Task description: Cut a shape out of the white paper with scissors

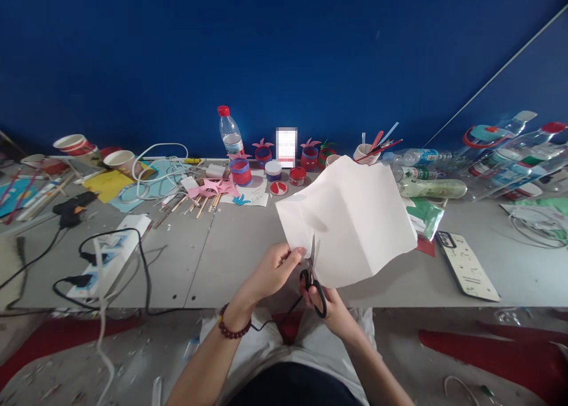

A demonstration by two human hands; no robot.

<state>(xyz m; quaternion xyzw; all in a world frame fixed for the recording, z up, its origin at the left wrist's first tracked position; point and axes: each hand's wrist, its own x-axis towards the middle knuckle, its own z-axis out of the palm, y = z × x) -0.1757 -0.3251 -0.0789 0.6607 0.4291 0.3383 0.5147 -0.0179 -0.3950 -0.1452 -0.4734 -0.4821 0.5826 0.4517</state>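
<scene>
A large sheet of white paper is held up over the front of the table. My left hand pinches its lower left edge between thumb and fingers. In my right hand is a pair of scissors with black handles, my fingers through the loops. The blades point away from me and stand at the paper's lower edge, just right of my left thumb. A cut or fold runs up the sheet beside them; which one, I cannot tell.
Behind the paper stand painted cups, a paint jar and a bottle. To the left lie a power strip, cables and a glue gun. On the right are a phone and several plastic bottles.
</scene>
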